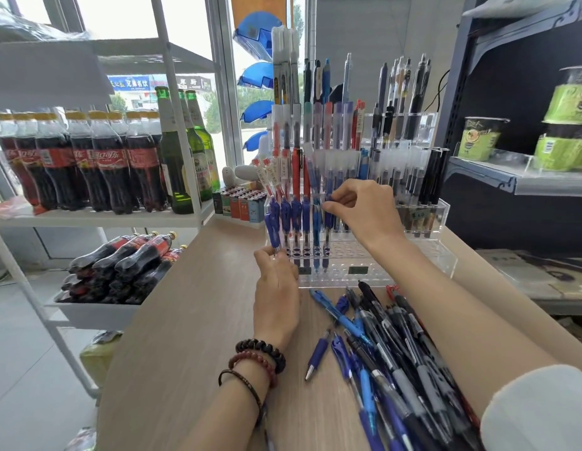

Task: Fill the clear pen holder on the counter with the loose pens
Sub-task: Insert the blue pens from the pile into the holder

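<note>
Head view: your left hand (276, 288) pinches the lower end of a blue pen (272, 227) at the pen holder's (423, 255) front row. Your right hand (364, 211) pinches a second pen (328, 222) standing in it. Loose pens (390, 346) lie on the desk (192, 320) between your forearms.

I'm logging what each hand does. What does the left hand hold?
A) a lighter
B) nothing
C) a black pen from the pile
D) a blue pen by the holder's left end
D: the left hand pinches the lower end of a blue pen at the left end of the front row of the clear pen holder.
</note>
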